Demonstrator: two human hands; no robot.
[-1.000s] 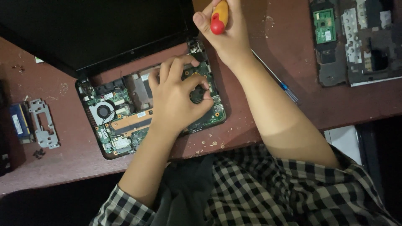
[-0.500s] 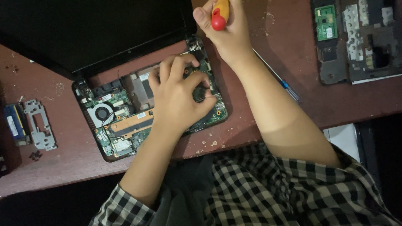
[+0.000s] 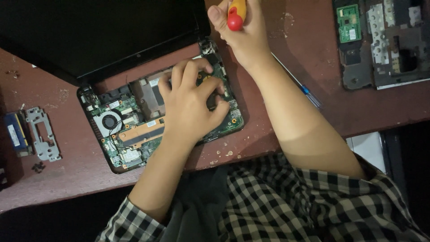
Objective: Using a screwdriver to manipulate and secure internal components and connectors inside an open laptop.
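Reddish-brown desk (image 3: 112, 179), worn and pitted, carries everything. Black laptop lid (image 3: 98, 36) lies folded back flat at upper left, joined at its hinge to the opened laptop base (image 3: 130, 139), which sits near the front edge of the desk, tilted a little anticlockwise. Base has no cover: green circuit board exposed, round cooling fan (image 3: 109, 121) at left, copper-coloured heat pipe (image 3: 143, 132) running across the middle.

Left hand (image 3: 192, 107) rests on the right half of the board, fingers curled and pressing down together; whether they pinch any part I cannot tell. Right hand (image 3: 239, 31) is just beyond the base's far right corner, fist wrapped tight on a screwdriver (image 3: 236, 13) with orange handle and red cap; its tip is hidden behind the hand.

Upper right, well apart: a dark removed casing (image 3: 389, 49) with a small green board (image 3: 348, 22) lying in it.

A thin second screwdriver (image 3: 309, 92) with blue grip lies on the desk, partly hidden under the right forearm.

Far left: a silver metal bracket (image 3: 40, 134), a small blue module (image 3: 13, 132) just beside it, and loose dark screws (image 3: 38, 167) near the bracket's lower end.
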